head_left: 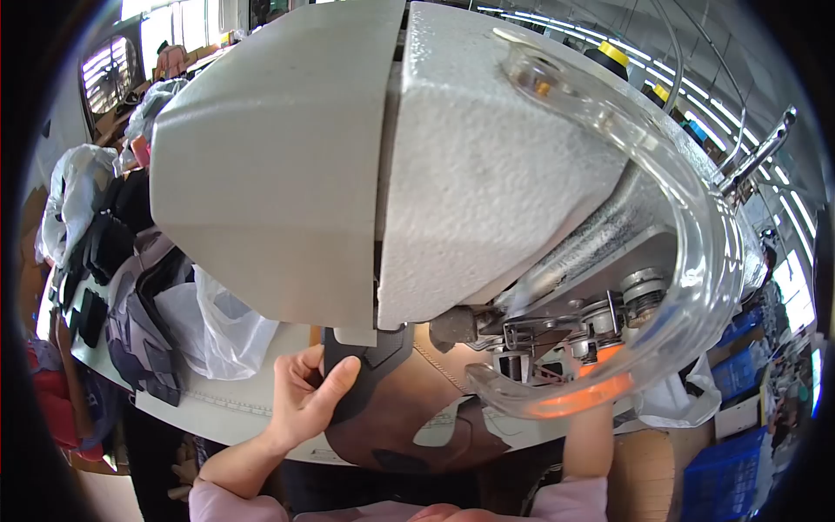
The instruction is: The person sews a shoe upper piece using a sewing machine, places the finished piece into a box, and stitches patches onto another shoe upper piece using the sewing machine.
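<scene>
A large grey sewing machine head fills the middle of the view. Beneath it lies a brown and black shoe upper, with a curved cut-out and a chain-like trim along one seam. My left hand pinches the black edge of the upper between thumb and fingers, close to the machine's lower front. My right forearm reaches up on the other side, but the hand is hidden behind the machine parts and a clear curved guard. An orange band shows on the guard's lower end.
On the white table, to the left, are a clear plastic bag and a pile of grey and black shoe pieces. Yellow-topped thread cones stand behind the machine. Blue crates sit low on the right, near another plastic bag.
</scene>
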The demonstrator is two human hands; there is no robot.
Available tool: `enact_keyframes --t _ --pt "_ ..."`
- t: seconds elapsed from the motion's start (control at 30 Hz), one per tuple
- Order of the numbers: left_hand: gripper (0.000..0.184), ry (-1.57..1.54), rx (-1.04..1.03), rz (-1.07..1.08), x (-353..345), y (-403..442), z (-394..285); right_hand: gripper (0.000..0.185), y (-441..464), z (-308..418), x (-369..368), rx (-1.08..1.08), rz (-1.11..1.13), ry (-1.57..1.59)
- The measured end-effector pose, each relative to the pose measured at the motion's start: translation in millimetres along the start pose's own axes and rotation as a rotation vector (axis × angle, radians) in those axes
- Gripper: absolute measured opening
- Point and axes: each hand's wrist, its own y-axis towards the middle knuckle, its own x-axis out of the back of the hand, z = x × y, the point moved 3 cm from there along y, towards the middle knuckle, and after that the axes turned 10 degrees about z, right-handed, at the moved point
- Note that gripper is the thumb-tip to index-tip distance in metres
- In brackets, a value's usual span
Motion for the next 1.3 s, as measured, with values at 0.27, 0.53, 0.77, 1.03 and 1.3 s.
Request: enact_keyframes --t 0.27,0.53,0.77,1.03,1.3 --pt "0.037 0.09 -0.093 -0.038 -6 -1 -9 0.022 -69 37 -82 0.468 0.036 -0.498" --pt "0.033 0.03 -0.109 -0.042 -5 1 -4 0.017 -59 5 -94 0.416 0.071 -0.518" --pt "0.032 0.05 -0.107 -0.053 -9 3 -10 0.017 -61 1 -95 0.29 0.038 -0.416" --pt "0.034 0.03 -0.097 -0.089 -8 4 -6 0.023 -61 0 -108 0.421 -0.003 -0.347" --pt "0.036 0.022 0.008 0.0 5 4 7 0.053 -93 19 -156 0.616 -0.034 -1.016"
